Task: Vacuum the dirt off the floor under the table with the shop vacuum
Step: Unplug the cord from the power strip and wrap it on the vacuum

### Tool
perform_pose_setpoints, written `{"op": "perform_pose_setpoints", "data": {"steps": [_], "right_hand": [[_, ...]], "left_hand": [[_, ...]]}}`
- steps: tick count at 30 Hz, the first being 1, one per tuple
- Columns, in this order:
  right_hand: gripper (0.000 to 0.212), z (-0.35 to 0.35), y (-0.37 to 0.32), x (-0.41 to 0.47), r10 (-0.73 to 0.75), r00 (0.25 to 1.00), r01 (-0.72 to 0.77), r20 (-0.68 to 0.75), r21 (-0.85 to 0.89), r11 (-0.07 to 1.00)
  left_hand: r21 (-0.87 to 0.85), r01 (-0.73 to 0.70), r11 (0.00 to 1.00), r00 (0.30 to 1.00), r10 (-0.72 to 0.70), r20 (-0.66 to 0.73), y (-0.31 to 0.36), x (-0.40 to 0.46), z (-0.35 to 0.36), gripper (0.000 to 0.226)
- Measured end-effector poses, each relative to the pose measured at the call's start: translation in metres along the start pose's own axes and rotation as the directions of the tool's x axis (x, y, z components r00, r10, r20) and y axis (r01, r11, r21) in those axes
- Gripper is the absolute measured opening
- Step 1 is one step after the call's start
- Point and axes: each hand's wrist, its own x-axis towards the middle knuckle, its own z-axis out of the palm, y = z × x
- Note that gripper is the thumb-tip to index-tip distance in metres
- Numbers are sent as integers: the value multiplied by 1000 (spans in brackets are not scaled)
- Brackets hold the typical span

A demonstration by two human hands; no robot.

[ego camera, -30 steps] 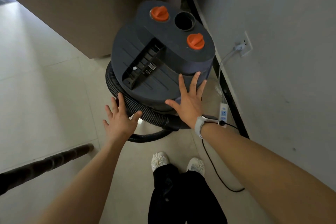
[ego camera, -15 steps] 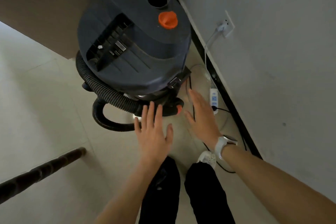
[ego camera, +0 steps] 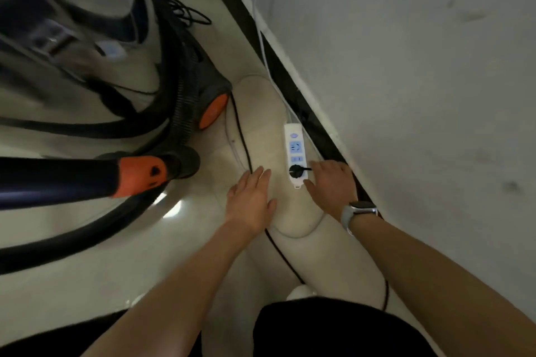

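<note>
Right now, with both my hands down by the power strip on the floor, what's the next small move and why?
Probably take the black plug with your right hand, whose fingers already lie beside it, and steady the white power strip with your open left hand. Whether you want it seated or pulled, the picture cannot say; the shop vacuum stands close by.

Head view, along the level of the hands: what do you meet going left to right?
Black wand → its orange collar → left hand → white power strip with a black plug in it → right hand → watch → grey wall.
</note>
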Motion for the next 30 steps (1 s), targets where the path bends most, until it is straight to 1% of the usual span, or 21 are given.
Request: {"op": "perform_pose_setpoints", "data": {"steps": [2, 4, 6, 7, 9, 10, 12, 14, 16, 20, 21, 23, 25, 26, 27, 28, 30], "right_hand": [[47, 27, 8, 31, -13, 1000, 13, 2, -44, 999], [46, 49, 13, 56, 27, 998, -29, -56, -33, 999], [42, 67, 19, 69, 68, 992, -64, -102, 43, 997], [41, 74, 21, 72, 94, 989, -81, -111, 118, 990], [40, 82, 21, 72, 124, 986, -96, -108, 230, 968], [40, 82, 20, 71, 134, 985, -105, -106, 244, 964], [38, 78, 18, 66, 139, 984, -115, -111, 203, 973], [37, 74, 18, 59, 102, 988, -89, -113, 116, 989], [36, 69, 19, 54, 89, 994, -83, -69, 75, 994], [32, 65, 29, 65, 186, 982, -177, -34, 181, 967], [31, 64, 28, 66, 185, 983, -178, -23, 178, 968], [31, 61, 24, 59, 114, 993, -110, -28, 124, 986], [33, 51, 26, 48, 87, 989, -68, -116, 157, 985], [34, 43, 32, 47, 111, 979, -76, -168, 206, 976], [35, 34, 41, 47, 152, 965, -97, -211, 253, 963], [35, 27, 49, 47, 192, 958, -124, -215, 293, 948], [32, 17, 55, 41, 218, 962, -142, -165, 378, 915]], "left_hand": [[1, -25, 1000, 999, 25, 24, -9, 41, 32, 64], [-2, -85, 996, 996, 85, 8, -16, 79, 58, 64], [32, -151, 988, 988, 152, -36, -17, 112, 78, 67], [47, -175, 983, 983, 177, -45, -15, 126, 86, 71], [80, -194, 978, 980, 197, -35, -8, 147, 97, 79], [110, -195, 975, 979, 200, -30, -6, 154, 101, 81], [174, -180, 968, 981, 190, -42, -4, 160, 105, 81], [175, -158, 972, 984, 170, -60, -2, 157, 107, 79], [157, -148, 977, 985, 159, -63, 0, 153, 109, 77], [131, -138, 982, 986, 148, -72, 2, 155, 112, 79], [126, -132, 983, 987, 142, -78, 2, 155, 112, 79], [92, -129, 987, 986, 138, -99, 2, 155, 115, 77], [72, -129, 989, 985, 136, -110, 3, 156, 115, 75], [68, -130, 989, 985, 137, -104, 2, 158, 114, 77], [60, -133, 989, 988, 137, -77, 2, 159, 112, 78], [52, -135, 989, 990, 137, -38, 2, 158, 109, 80], [7, -135, 991, 991, 135, 24, -1, 153, 97, 79]]}}
